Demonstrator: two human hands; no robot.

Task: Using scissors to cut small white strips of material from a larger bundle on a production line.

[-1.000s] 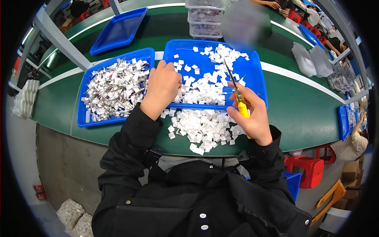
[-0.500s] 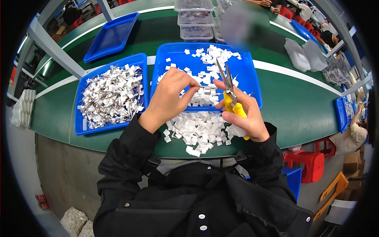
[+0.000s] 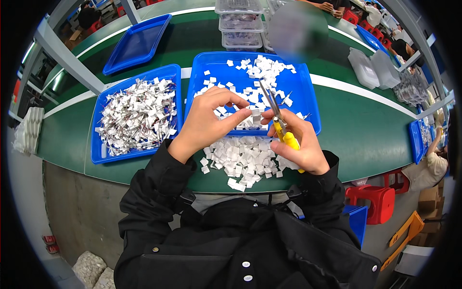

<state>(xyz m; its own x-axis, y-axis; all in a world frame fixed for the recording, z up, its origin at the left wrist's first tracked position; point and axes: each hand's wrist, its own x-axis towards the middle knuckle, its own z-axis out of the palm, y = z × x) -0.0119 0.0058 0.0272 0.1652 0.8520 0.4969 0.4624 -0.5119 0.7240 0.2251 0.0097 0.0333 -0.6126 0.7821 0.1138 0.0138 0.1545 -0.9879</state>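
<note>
My left hand (image 3: 211,118) is raised over the near edge of the middle blue tray (image 3: 195,72), thumb and forefinger closed in a pinch at a small white tag (image 3: 256,117). The tag hangs between my two hands; exactly how it is gripped is partly hidden. In my right hand (image 3: 301,137) are yellow-handled spring snips (image 3: 288,139), their blades pointing up and away, nearly together. White tags (image 3: 262,67) lie scattered in that tray. A heap of similar white pieces (image 3: 240,159) sits on the table between the tray and me.
Left of the middle tray, another blue tray (image 3: 98,139) is piled with white-tagged thin pieces. Farther off are a bare blue tray (image 3: 139,43), stacked clear boxes (image 3: 240,24) and clear containers (image 3: 363,67). A red stool (image 3: 378,202) stands at the right, below the green table (image 3: 356,139).
The thin stick seen at my left fingers no longer shows there. The snips' blades have come closer together, and my left fingertips have moved slightly right.
</note>
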